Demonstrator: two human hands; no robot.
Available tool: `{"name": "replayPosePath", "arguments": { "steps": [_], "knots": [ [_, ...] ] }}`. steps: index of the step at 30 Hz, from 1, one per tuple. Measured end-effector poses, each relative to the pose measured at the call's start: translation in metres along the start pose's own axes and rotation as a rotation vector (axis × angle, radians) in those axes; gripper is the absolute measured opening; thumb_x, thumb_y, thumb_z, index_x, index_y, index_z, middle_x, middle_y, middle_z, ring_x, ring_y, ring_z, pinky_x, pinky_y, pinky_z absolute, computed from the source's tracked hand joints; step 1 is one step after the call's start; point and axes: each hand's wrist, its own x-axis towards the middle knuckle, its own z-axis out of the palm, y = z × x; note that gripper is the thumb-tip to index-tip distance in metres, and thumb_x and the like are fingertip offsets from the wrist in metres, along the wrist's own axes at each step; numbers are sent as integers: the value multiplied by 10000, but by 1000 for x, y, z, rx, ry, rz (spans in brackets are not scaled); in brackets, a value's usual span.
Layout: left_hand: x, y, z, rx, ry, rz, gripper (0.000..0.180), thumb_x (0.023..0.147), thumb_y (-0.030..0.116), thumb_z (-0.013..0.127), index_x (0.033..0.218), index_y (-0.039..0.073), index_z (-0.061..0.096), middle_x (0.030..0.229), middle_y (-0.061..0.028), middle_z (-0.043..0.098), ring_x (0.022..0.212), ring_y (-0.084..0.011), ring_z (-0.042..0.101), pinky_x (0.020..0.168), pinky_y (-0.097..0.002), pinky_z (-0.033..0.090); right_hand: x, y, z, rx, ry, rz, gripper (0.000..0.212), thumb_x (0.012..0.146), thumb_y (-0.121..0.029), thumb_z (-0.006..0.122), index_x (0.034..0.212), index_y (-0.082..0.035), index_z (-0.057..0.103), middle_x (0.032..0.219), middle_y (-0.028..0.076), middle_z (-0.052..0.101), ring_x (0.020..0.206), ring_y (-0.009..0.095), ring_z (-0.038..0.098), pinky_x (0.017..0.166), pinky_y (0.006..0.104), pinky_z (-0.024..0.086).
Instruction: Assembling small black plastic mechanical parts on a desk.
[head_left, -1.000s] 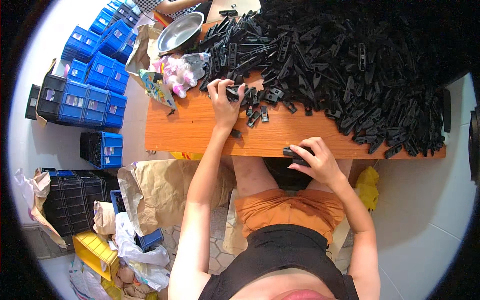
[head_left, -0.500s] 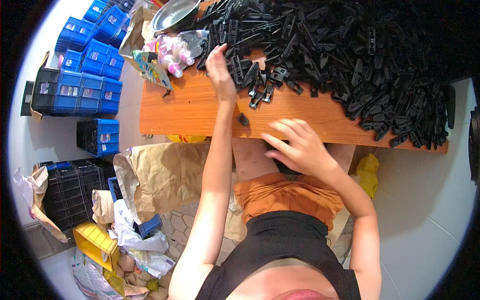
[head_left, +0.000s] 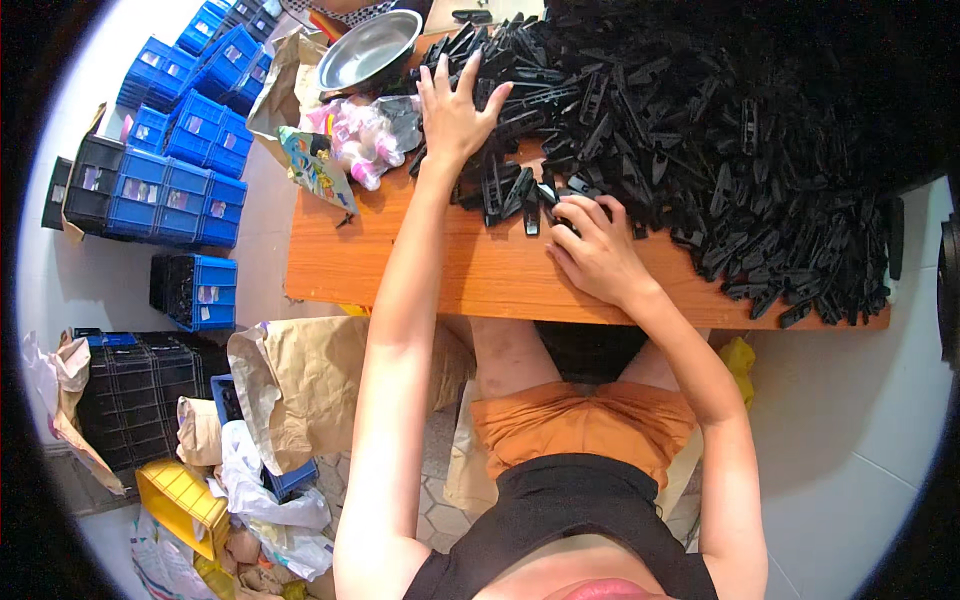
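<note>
A big heap of slim black plastic pieces (head_left: 650,130), some with slots along them, covers the far and right part of the wooden table (head_left: 400,265). My left hand (head_left: 458,115) is open with spread fingers, palm down over the heap's left edge; nothing shows in its grip. Nearer to me, my right hand (head_left: 600,245) rests at the heap's front edge. Its fingers curl over small black pieces with silvery glints (head_left: 575,188), and what lies beneath them is hidden. A black piece (head_left: 531,215) lies just left of those fingers.
Left of the heap stand a metal bowl (head_left: 368,50), a clear bag of pink and white items (head_left: 365,140) and a colourful packet (head_left: 318,170). Blue crates (head_left: 170,190) line the left wall. Brown paper (head_left: 310,390) and a yellow crate (head_left: 180,505) are below.
My left hand has moved up over the heap and spread its fingers. My right hand has gone from above my lap to the heap's front edge. The loose piece near the table edge no longer shows.
</note>
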Motion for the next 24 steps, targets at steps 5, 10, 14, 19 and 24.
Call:
{"name": "replayPosePath", "arguments": {
  "steps": [5,10,14,19,24],
  "knots": [
    [4,0,12,46,-202,-83,556,810,541,642,1299,310,512,1303,-140,504,1201,-387,452,1005,-517,347,-4,6,-10,3,-11,34,131,801,-143,688,852,-90,580,1091,37,547,1172,196,483,965,454,328],
    [-22,24,-5,77,-172,-118,486,833,495,641,1274,330,521,1254,-130,510,1148,-357,488,943,-503,397,-7,15,-16,9,-33,22,122,801,-135,684,846,-83,583,1070,25,556,1155,184,498,962,441,348],
    [-37,38,-29,-34,-172,-169,434,845,416,672,1228,233,580,1215,-191,516,1132,-388,476,945,-469,403,-9,22,-23,17,-62,-12,115,796,-127,679,850,-78,589,1056,14,565,1145,171,509,984,424,357],
    [-62,48,-48,-148,-164,-190,394,884,357,652,1205,139,587,1163,-190,523,1093,-373,476,959,-448,382,-11,25,-23,16,-46,-23,110,791,-127,680,848,-83,598,1048,7,582,1147,166,516,995,399,360],
    [-89,76,-51,-204,-94,-311,378,865,248,679,1167,40,587,1161,-187,513,1074,-362,473,931,-450,395,-14,28,-22,73,-8,-48,108,791,-129,682,818,-69,597,1038,15,602,1140,171,528,992,401,369]
  ]
}}
